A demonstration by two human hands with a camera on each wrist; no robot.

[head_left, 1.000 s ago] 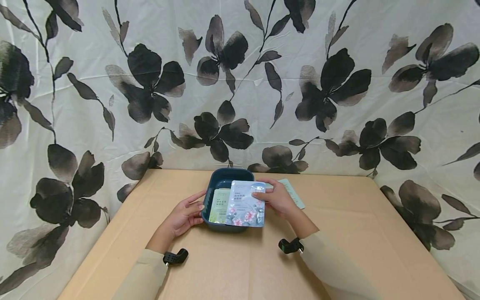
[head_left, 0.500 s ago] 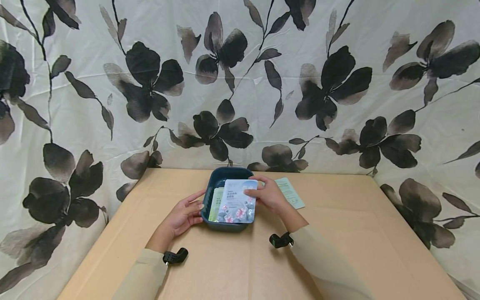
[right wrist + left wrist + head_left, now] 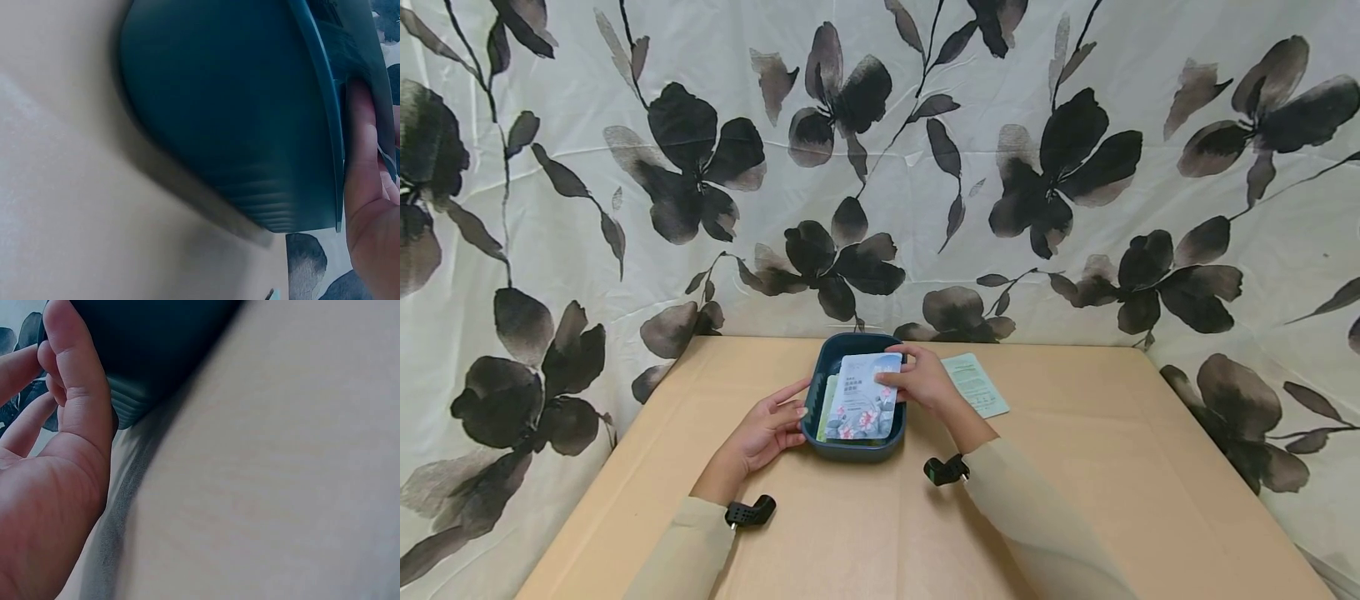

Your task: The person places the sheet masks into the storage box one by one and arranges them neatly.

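Observation:
A blue sheet mask packet (image 3: 867, 397) with pink flowers is pinched at its upper right by my right hand (image 3: 921, 379), thumb on its front. It lies over the dark blue plastic bin (image 3: 853, 452), within its rim in the head view. Behind it shows the left edge of a green packet (image 3: 827, 408) inside the bin. My left hand (image 3: 767, 433) touches the bin's left side with its fingers fairly straight. In the right wrist view, the right hand's finger (image 3: 361, 137) is between the bin's wall and the dark underside of the packet.
A pale green packet (image 3: 976, 385) with printed text lies on the tan table (image 3: 1075, 467), right of the bin and behind the right forearm. A floral cloth (image 3: 955, 208) hangs along the table's back edge. Both wrists wear a black device (image 3: 751, 512).
My right hand has carried the blue packet left and slightly up, from overhanging the bin's right side to over its inside. More of the pale green packet shows. The left hand stays put.

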